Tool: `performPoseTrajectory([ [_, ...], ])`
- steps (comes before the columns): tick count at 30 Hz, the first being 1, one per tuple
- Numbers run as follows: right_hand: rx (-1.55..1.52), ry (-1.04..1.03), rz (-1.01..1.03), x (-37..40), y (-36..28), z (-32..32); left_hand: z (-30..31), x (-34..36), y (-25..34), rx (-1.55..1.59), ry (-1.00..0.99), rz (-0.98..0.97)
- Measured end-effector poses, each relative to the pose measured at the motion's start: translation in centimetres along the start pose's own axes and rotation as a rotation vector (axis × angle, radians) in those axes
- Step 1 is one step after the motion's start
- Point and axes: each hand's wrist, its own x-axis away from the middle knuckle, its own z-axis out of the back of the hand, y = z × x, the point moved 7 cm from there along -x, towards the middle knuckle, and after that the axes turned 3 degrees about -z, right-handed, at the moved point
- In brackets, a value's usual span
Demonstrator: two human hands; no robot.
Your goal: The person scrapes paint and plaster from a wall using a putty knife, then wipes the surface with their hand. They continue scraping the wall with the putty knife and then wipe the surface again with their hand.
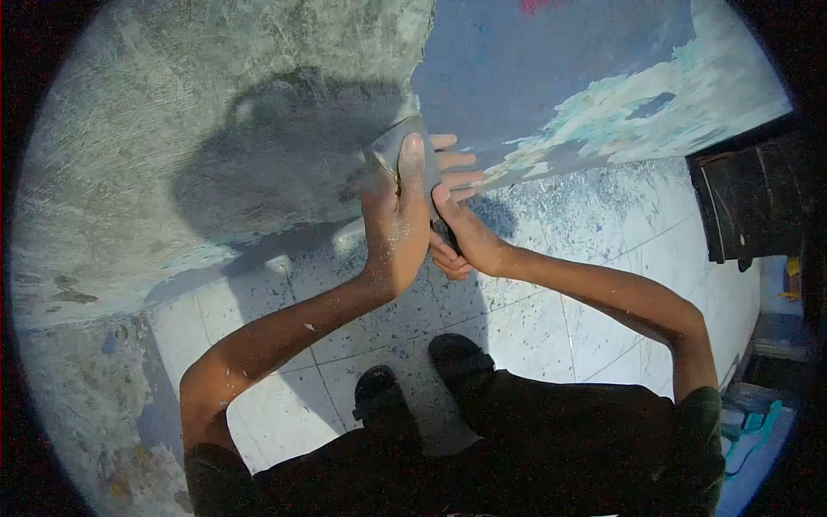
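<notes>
My right hand (478, 237) is wrapped round the dark handle of a paint scraper (444, 231), its thumb laid along the tool. Against the scraper's wide grey blade (394, 142) my left hand (401, 220) is closed, thumb on the near face and fingertips showing past its right side. The blade's far end is up at the wall corner, on the bare grey wall (301, 52); whether its edge touches is hard to see. Pale dust coats both hands.
To the right of the corner, a blue-painted wall (534, 69) has pale peeled patches. Paint flakes litter the white tiled floor (534, 319) around my dark sandals (461, 353). A dark piece of furniture (754, 202) stands at right, with a teal object (754, 426) below it.
</notes>
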Motion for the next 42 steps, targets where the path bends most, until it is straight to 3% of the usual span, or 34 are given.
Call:
performPoseTrajectory([
  [14, -0.005, 0.044, -0.056, -0.2, 1.2, 0.7, -0.1, -0.1, 0.4, 0.022, -0.019, -0.024],
  [17, 0.132, 0.060, 0.119, -0.5, -3.5, 0.9, -0.5, -0.8, 2.0, 0.042, -0.004, -0.090],
  [21, -0.062, -0.045, 0.078, -0.7, -0.6, -1.0, 0.1, -0.2, 1.2, 0.006, -0.022, -0.017],
  [23, -0.040, 0.026, 0.045, -0.1, 1.0, -0.8, 0.8, 0.5, -0.8, -0.033, -0.041, 0.034],
  [34, 0.044, 0.297, 0.057, 0.3, 1.2, 1.1, 0.5, -0.2, 0.8, -0.051, 0.037, -0.047],
  [42, 0.095, 0.360, 0.083, 0.6, 0.1, 1.3, 0.1, -0.4, 1.0, -0.011, 0.055, -0.067],
])
